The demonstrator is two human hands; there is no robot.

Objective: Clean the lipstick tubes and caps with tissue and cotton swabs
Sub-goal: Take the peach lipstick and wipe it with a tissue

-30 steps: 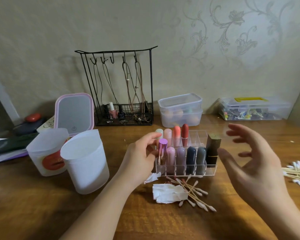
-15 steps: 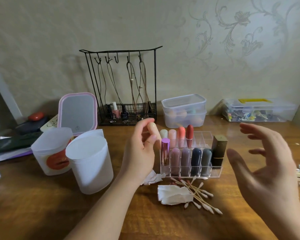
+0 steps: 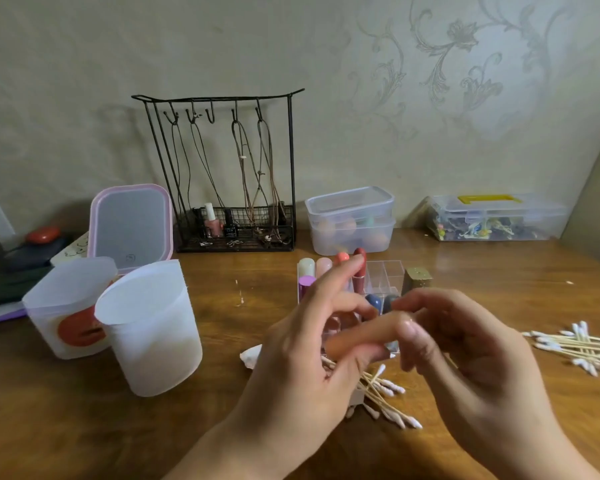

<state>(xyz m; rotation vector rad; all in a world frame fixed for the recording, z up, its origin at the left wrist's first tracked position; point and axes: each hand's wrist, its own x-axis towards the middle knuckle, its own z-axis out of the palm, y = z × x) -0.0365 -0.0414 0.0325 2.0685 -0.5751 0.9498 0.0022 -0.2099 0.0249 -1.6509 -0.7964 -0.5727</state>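
While both hands meet at the centre of the frame, the main risk is a slip: the peach lipstick tube (image 3: pixel 364 337) looks smooth and rounded, and a pull on its cap with a loose hold could send it onto the wooden table (image 3: pixel 243 420) or into the clear organizer (image 3: pixel 385 271) just behind, toppling the tubes standing there. A sharp tug could also smear colour onto the fingers. The left hand (image 3: pixel 302 362) has its thumb and curled fingers wrapped round the tube's left end, holding it roughly level, with the index finger raised free. The right hand (image 3: pixel 465 344) pinches the right end with bent fingertips; motion blur hides how firmly. Used cotton swabs (image 3: pixel 388 393) lie below the hands at lower centre, and a fresh pile of cotton swabs (image 3: pixel 575 344) lies at the right edge.
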